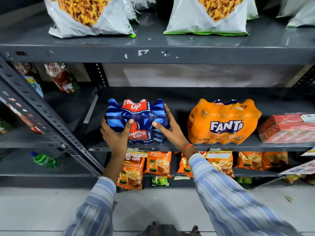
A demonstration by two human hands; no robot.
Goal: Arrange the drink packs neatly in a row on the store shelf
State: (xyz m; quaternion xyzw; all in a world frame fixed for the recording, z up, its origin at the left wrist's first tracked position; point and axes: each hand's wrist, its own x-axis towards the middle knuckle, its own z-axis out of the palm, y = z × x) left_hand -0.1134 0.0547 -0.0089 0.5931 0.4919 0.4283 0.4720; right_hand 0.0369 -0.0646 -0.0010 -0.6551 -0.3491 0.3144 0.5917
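Here, shelf (221,147): dark grey metal, its front edge just under both wrists.
Fanta pack (223,121): orange, to the right of the right hand, logo facing out, long axis along the shelf.
Thums Up pack (141,120): blue, between the hands, label forward, slightly angled.
Left hand (115,135): clasping the pack's left side.
Right hand (172,128): gripping its right side.

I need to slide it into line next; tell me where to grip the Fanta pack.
Grip the Fanta pack by its two short ends, one hand each, reaching in from the shelf front. It stands wide and face-on, with free space either side; the soft wrap probably gives no firm hold on top.
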